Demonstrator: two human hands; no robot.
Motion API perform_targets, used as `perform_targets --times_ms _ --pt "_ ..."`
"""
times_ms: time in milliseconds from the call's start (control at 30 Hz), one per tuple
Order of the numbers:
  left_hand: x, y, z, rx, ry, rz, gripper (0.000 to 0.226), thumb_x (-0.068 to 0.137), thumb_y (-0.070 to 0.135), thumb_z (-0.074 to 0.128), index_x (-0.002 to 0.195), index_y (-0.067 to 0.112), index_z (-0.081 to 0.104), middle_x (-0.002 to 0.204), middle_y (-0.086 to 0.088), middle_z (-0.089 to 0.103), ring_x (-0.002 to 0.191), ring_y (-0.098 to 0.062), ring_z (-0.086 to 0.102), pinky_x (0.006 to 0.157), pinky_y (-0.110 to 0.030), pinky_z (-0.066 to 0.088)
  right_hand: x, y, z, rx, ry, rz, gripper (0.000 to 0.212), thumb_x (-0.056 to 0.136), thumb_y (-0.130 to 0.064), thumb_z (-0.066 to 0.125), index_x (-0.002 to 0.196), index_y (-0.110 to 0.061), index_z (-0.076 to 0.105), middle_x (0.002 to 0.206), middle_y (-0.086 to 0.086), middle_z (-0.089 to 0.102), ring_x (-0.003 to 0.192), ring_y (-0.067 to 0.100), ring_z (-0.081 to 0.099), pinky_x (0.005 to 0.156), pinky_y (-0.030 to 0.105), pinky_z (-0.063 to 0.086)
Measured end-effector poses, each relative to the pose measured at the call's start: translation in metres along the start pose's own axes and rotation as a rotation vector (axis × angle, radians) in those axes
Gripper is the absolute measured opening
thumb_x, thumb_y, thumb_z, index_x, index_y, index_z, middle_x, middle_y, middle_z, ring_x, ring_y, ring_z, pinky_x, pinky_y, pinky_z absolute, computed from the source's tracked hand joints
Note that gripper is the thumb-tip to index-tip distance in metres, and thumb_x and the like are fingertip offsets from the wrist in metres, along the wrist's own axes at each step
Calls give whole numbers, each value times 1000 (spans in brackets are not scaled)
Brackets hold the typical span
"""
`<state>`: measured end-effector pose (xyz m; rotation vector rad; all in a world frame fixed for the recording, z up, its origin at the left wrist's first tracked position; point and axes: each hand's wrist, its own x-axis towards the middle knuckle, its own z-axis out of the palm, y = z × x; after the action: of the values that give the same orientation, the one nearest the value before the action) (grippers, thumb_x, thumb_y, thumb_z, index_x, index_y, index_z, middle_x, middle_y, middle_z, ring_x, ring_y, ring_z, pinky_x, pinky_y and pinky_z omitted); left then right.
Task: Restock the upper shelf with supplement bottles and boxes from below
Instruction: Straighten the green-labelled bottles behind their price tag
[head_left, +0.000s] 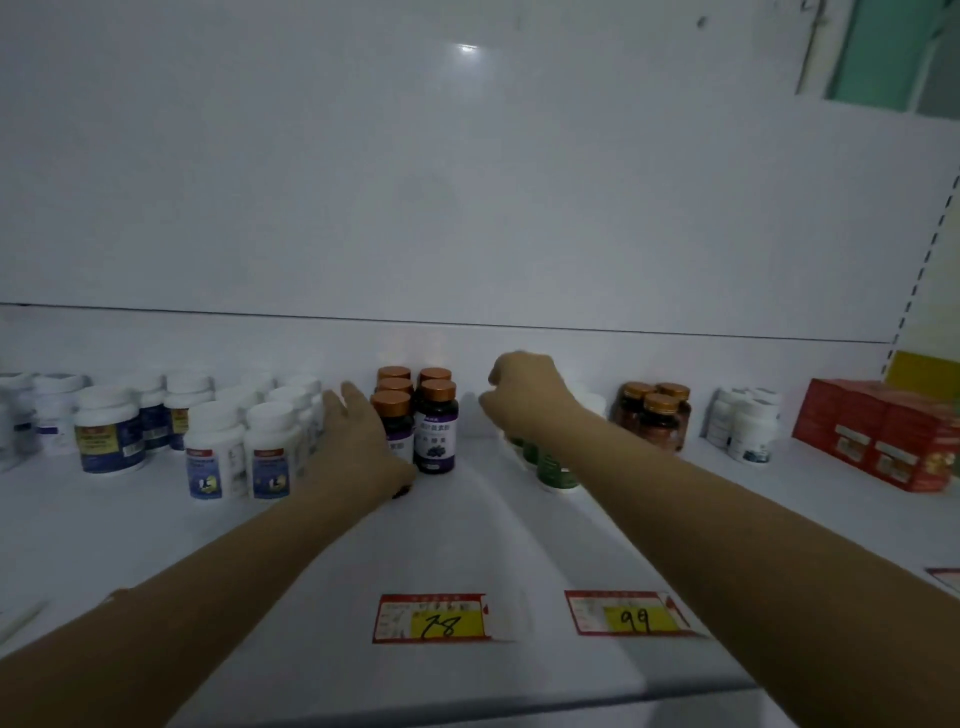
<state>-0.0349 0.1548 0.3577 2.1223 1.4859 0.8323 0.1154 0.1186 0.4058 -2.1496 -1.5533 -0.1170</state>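
Nearest, at about 6 o'clock by the front edge of the white shelf (467, 545), lay a red and yellow price tag (431, 618) marked 78, and just to its right, toward 5 o'clock, a second price tag (631, 613) marked 99. Both bare forearms reached over the tags toward 12 o'clock. The left hand (363, 436) lay between the blue-labelled white bottles (239, 452) at 10 o'clock and the dark bottles (436, 423) with copper caps at 12 o'clock. Its fingers (349, 402) were straight and loosely together, holding nothing, and its palm was in front of the front left bottle of the dark group. Whether it touched that bottle could not be told. The right hand (524, 395) hung at 1 o'clock, blurred, above the green bottles (556, 470) that the forearm partly hid. Its fingers were curled downward, and it could not be told whether they held anything. Further right, at 2 o'clock, stood three amber bottles (654, 415) with copper caps, then a few small white bottles (748, 426), and at 3 o'clock a row of red boxes (883, 436). All these stood upright near the white back panel (467, 208).
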Motion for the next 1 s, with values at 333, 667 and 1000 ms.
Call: perform_targets --times_ms 333,667,1000 --pt "-18 93 62 -99 -309 167 119 72 35 78 150 12 -8 160 -4 -6 148 -18 3 117 -32 14 -2 117 -61 -72 -30 156 31 92 -8 46 120 1 57 124 17 59 115 30 55 92 32 47" --pt "9 100 117 -242 -423 69 94 69 23 82 144 21 25 142 5 44 114 -8 47 94 -19 35 6 174 3 20 -314 42 32 97 -21 44 121 -2 52 122 15 58 109 26 58 88 30 51" --pt "19 85 123 -284 -424 79 79 73 19 79 140 23 38 139 4 50 115 -10 51 92 -18 35 19 182 30 109 -193 110 29 90 -32 57 101 -6 62 100 11 70 84 20 61 66 25 43"
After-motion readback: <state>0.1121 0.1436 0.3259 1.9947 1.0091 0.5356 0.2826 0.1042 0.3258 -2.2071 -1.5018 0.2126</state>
